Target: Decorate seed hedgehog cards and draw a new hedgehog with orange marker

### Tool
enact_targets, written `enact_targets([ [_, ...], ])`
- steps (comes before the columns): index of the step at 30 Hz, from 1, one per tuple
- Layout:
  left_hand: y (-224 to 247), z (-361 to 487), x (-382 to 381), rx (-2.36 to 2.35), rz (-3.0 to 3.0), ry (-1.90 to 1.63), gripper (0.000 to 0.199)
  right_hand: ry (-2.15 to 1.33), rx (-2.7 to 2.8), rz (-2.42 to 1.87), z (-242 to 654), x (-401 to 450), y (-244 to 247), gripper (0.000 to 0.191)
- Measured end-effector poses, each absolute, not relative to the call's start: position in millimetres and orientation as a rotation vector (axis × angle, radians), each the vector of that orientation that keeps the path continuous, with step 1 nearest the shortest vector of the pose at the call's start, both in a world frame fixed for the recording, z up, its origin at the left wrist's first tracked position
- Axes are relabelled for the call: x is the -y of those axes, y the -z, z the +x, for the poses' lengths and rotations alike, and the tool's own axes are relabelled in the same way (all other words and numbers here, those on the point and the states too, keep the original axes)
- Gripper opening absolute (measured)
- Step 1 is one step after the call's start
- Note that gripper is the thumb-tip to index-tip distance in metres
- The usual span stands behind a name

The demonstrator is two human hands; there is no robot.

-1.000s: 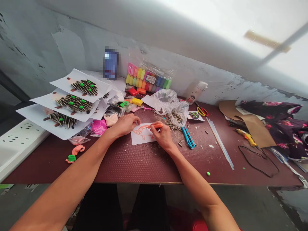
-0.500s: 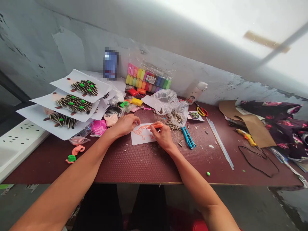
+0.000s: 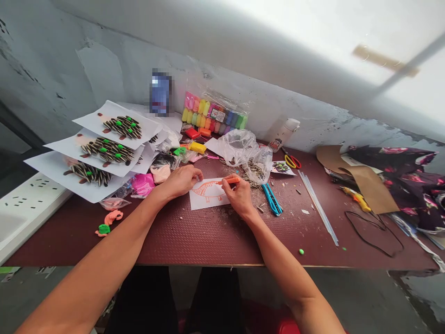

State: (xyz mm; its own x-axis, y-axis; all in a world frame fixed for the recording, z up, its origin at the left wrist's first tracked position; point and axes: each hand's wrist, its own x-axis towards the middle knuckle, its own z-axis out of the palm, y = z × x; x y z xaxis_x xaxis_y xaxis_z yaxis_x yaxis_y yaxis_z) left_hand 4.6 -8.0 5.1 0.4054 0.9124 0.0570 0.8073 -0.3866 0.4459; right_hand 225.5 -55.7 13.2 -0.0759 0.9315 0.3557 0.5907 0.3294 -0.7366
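At the far left, a white power strip (image 3: 24,204) is lying along the edge of the counter (image 3: 205,241), and beside it a stack of white sheets (image 3: 59,164) is showing hedgehog figures with striped seeds and green dots. In front of the stack, a peach and green lump of clay (image 3: 113,217) is sitting on the surface, with a bright pink packet (image 3: 142,184) resting farther right. The left hand (image 3: 182,180) is resting with bent fingers at the upper left corner of a small white paper (image 3: 200,202); whether it is pressing or pinching anything, I cannot tell. This paper is lying flat between the two hands, carrying an orange outline of a rounded, footed animal filled with short marks. Behind it, a clear pack of coloured clay (image 3: 215,113) is leaning against the wall. The right hand (image 3: 238,194) is grasping an orange pen (image 3: 231,180), its tip pointing at the drawing's upper right part. Just beyond, a clear plastic bag (image 3: 238,144) is spilling seeds, and a blue cutter (image 3: 272,199) is lying nearby. Farther right, scissors (image 3: 294,161), clear sticks (image 3: 318,208), a yellow glue gun (image 3: 359,199) and a dark floral cloth (image 3: 410,178) are lying spread out.
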Motion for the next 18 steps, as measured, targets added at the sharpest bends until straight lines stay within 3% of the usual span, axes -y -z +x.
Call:
enact_targets([
  [18, -9.0, 5.9, 10.2, -1.489, 2.325, -0.385, 0.031, -0.548, 1.819, -1.387, 225.4, 56.6, -12.2, 0.026],
])
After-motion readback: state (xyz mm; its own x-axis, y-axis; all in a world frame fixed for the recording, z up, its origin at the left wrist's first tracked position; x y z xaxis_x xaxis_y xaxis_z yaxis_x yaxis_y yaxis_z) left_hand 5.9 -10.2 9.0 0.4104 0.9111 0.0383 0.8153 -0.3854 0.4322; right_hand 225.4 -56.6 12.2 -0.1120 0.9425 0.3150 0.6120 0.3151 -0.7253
